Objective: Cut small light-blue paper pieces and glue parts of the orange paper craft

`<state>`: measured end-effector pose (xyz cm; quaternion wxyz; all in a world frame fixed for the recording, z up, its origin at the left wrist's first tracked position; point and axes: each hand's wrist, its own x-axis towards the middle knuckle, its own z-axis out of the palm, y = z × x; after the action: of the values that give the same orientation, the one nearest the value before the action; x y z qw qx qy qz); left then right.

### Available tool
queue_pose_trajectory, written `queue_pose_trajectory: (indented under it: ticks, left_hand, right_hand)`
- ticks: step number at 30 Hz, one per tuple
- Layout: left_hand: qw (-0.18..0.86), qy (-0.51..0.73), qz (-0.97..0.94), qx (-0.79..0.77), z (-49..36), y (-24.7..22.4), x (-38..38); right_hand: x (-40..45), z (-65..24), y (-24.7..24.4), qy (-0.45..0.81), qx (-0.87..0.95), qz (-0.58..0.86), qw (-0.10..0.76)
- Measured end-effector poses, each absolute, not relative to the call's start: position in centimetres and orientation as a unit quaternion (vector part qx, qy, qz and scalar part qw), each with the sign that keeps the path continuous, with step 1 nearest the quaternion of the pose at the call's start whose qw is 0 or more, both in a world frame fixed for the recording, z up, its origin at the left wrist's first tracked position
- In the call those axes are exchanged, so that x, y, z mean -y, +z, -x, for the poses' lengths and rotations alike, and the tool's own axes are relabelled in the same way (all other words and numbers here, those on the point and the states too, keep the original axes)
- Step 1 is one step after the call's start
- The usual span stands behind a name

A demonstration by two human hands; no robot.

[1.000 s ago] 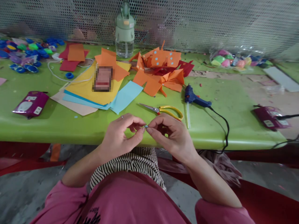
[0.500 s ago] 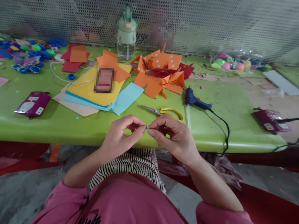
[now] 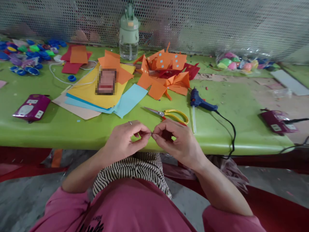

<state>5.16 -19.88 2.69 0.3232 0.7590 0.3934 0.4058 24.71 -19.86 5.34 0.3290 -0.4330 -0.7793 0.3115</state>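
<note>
Thumb and forefinger of my left hand (image 3: 129,137) are pinched together, and so are those of my right hand (image 3: 180,140). The fingertips meet over the table's front edge around a tiny dark piece, too small to name. Just beyond my right hand lie yellow-handled scissors (image 3: 175,116), their blades pointing left. A blue glue gun (image 3: 204,103) with a clear glue stick (image 3: 194,119) rests further right. Light blue sheets (image 3: 131,98) and yellow paper (image 3: 89,93) lie beyond my left hand. Folded orange paper pieces (image 3: 166,62), some with small blue squares, stand further back.
A water bottle (image 3: 129,37) stands at the back by the mesh panel. Purple power sockets sit at the left (image 3: 32,107) and right (image 3: 278,121). A phone (image 3: 106,82) lies on the yellow paper. A black cord (image 3: 233,132) hangs over the front edge.
My fingertips have closed further over the small bluish piece, which now barely shows. The whole view has shifted slightly.
</note>
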Motion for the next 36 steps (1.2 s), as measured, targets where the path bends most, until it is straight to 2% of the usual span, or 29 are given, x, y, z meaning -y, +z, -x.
queue_pose_trajectory:
  ticks: [2,5,7,9,12,15,17,20,23,25,28,36]
  left_hand:
    - [0.377,0.418,-0.724,-0.4,-5.1,2.4,19.4]
    - [0.532,0.457,-0.588,-0.403,-5.0,1.6,18.2]
    - [0.618,0.471,-0.49,-0.396,-4.8,1.3,17.3]
    - [0.673,0.469,-0.426,-0.382,-4.7,1.2,16.6]
    - [0.724,0.463,-0.365,-0.359,-4.5,1.7,15.7]
    - [0.76,0.469,-0.308,-0.328,-4.3,2.3,15.2]
    - [0.776,0.478,-0.271,-0.309,-4.1,2.5,15.0]
    - [0.787,0.493,-0.23,-0.291,-3.7,2.4,15.0]
    - [0.793,0.5,-0.21,-0.278,-3.7,2.0,15.1]
    - [0.797,0.502,-0.204,-0.265,-3.9,1.8,15.1]
    - [0.803,0.501,-0.201,-0.251,-4.2,1.9,15.2]
    - [0.811,0.497,-0.194,-0.24,-4.1,2.2,15.4]
  right_hand:
    - [19.3,-25.3,5.1,0.286,0.79,0.444,0.313]
    - [17.7,-27.4,3.9,0.171,0.804,0.511,0.25]
    - [16.5,-29.2,2.7,0.084,0.799,0.579,0.138]
    - [15.5,-30.7,1.7,0.065,0.787,0.611,0.049]
    - [14.5,-31.7,1.2,0.082,0.792,0.606,0.002]
    - [14.1,-31.9,1.5,0.103,0.785,0.61,0.024]
    - [14.2,-31.9,2.0,0.154,0.758,0.629,0.078]
    - [15.7,-31.5,2.6,0.366,0.684,0.605,0.182]
    - [18.4,-30.6,2.8,0.602,0.593,0.489,0.217]
    - [20.0,-29.9,2.5,0.679,0.546,0.43,0.237]
    - [21.1,-29.1,1.7,0.725,0.538,0.369,0.223]
    - [20.8,-29.7,-0.5,0.72,0.573,0.333,0.206]
